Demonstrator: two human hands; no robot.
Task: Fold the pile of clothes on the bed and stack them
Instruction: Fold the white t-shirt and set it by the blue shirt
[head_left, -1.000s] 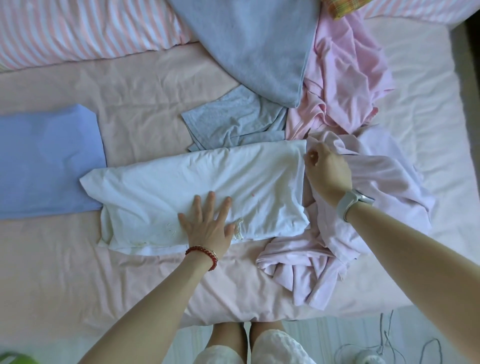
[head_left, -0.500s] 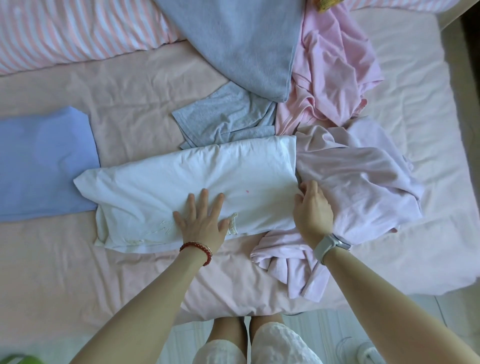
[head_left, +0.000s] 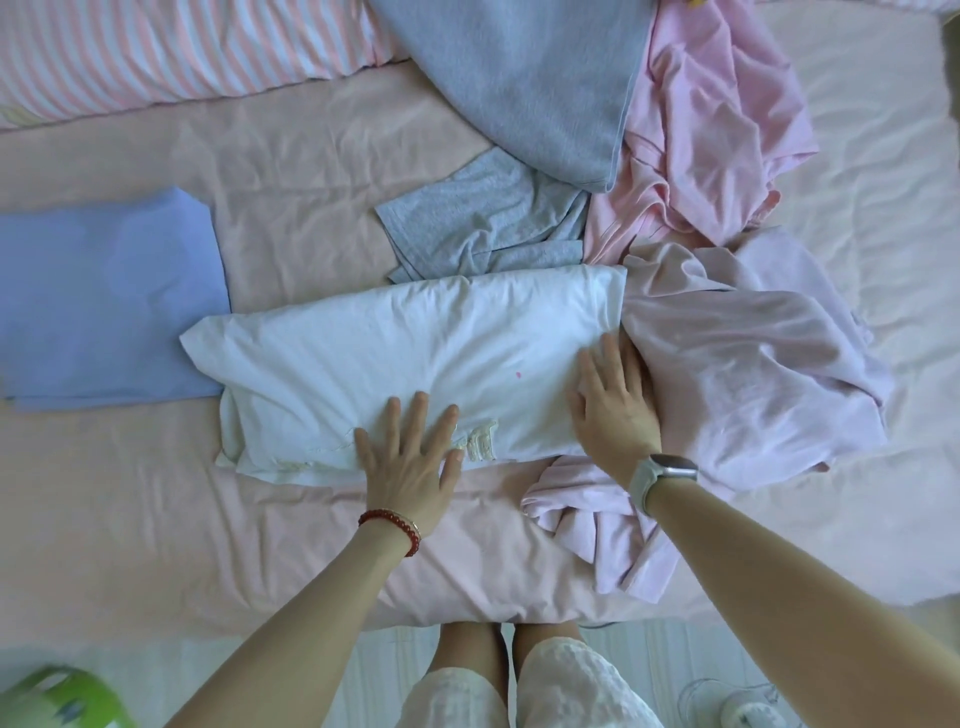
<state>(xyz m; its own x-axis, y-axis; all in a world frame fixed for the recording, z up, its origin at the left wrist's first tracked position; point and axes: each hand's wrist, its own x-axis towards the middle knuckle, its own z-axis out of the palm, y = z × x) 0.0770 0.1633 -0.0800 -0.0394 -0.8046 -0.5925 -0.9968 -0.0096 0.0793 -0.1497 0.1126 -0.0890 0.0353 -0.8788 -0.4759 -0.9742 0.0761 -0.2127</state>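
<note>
Surface: pink bed sheet (head_left: 291, 223), striped pillow beyond.
Done: blue garment (head_left: 104, 301) folded flat, far left of left hand (head_left: 410, 462).
In progress: white shirt (head_left: 405, 353), long strip, under both palms; left fingers spread, right hand (head_left: 613, 410) flat at strip's right end.
Left: lilac (head_left: 753, 364), pink (head_left: 717, 130), grey (head_left: 493, 218) garments heaped beyond right hand.

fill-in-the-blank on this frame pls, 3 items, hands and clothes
1. Both hands lie flat on the ____ garment.
2. The left hand has a ____ bead bracelet at its wrist.
3. The folded blue garment lies to the ____ of the one being pressed.

Missing words: white; red; left
</note>
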